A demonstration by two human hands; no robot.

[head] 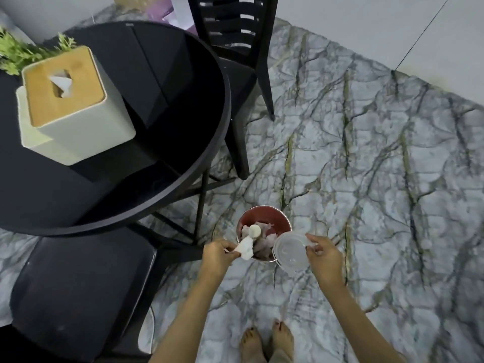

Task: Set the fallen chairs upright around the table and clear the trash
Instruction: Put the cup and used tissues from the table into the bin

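Note:
A small red-lined bin (264, 218) stands on the floor beside the round black table (157, 163), with crumpled tissues inside. My left hand (218, 254) holds a white crumpled tissue (246, 248) over the bin's near rim. A small white round piece (254, 230) shows just above the tissue. My right hand (323, 258) grips a clear plastic lid or container (290, 252) at the bin's right edge. One black chair (235, 56) stands upright at the far side of the table. Another black chair (83, 289) stands upright at the near left, its seat partly under the table.
A white tissue box (76, 106) with a wooden top sits on the table, with a green plant (18, 53) behind it. A marble-patterned rug (366, 179) covers the floor. My bare feet (267, 341) stand just behind the bin. Pale floor tiles (419, 35) lie beyond the rug.

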